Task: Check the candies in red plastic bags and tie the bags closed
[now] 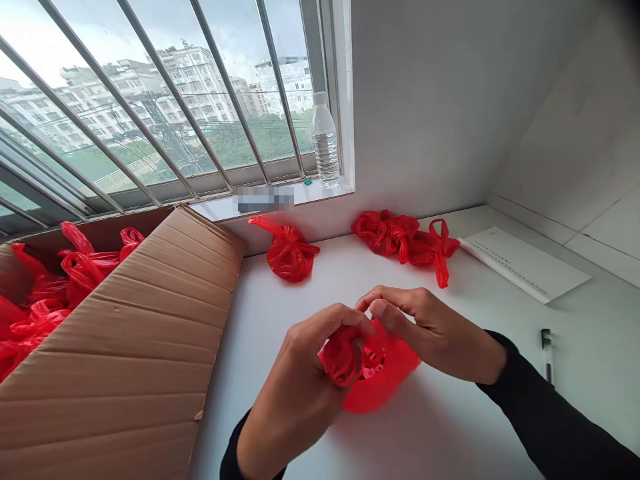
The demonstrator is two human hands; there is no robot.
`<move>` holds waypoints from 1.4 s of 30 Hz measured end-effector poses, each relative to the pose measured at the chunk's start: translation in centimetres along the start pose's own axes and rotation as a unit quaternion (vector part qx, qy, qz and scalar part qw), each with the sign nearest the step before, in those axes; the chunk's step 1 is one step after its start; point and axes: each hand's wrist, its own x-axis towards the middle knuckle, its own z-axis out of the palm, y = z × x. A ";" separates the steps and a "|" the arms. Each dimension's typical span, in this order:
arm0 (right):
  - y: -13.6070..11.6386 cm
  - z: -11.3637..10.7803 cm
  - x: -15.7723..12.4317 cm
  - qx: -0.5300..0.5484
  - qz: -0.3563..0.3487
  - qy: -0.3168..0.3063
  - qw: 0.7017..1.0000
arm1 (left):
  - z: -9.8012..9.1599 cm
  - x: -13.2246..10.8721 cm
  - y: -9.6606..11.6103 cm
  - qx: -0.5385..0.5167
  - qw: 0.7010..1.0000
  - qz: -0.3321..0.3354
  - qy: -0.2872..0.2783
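Note:
A small red plastic bag [380, 380] lies on the white table [450, 427] in front of me, and both hands are on it. My left hand [305, 380] is closed around the bunched top of the bag. My right hand [430, 330] curls over the bag from the right, its thumb and fingers pinched close to the bag's neck. Part of the bag is hidden behind my fingers.
An open cardboard box [140, 347] at the left holds several red bags [55, 287]. One tied red bag [290, 252] and a cluster of others [405, 241] lie at the table's back. A paper sheet [525, 263], a pen [547, 353] and a water bottle [325, 140] on the sill are nearby.

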 end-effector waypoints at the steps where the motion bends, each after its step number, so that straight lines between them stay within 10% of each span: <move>1: 0.0 0.1 0.0 -0.006 0.007 -0.002 1.000 | 0.1 0.1 -0.3 0.035 0.999 0.015 0.029; 11: 0.7 -0.1 0.4 0.026 0.058 -0.049 0.997 | 0.4 0.8 -1.2 0.154 0.968 0.138 0.144; 27: 1.9 -0.3 1.1 -0.005 0.066 0.115 0.991 | -0.7 0.4 -1.8 0.217 0.975 0.043 0.023; 42: 5.9 -1.3 2.8 -0.026 0.107 0.147 0.983 | -1.6 0.3 -2.3 0.310 0.949 0.050 0.040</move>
